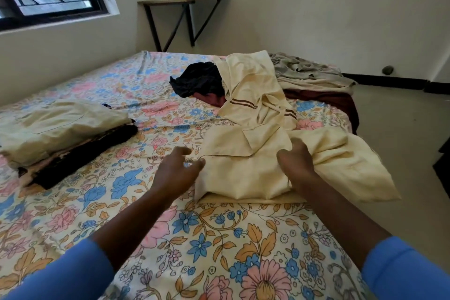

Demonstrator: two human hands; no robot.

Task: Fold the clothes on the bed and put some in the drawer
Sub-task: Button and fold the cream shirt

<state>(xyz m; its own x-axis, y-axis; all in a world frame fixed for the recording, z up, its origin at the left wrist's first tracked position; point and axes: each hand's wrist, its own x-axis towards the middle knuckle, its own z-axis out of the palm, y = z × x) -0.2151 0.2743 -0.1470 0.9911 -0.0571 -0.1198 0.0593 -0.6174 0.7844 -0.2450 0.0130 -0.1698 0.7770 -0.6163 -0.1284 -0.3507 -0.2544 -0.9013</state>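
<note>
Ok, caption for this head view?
Right hand grips a cream garment on the floral bed; left hand open beside it.

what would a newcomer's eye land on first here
Most likely the cream garment with brown stripes, bunched up at the near right of the floral bedsheet, with the right hand gripping its cloth and the left hand open beside its edge. Next, the folded stack at the left of the bed, cream piece on top, and the unfolded heap of black, grey and maroon clothes at the far side.
</note>
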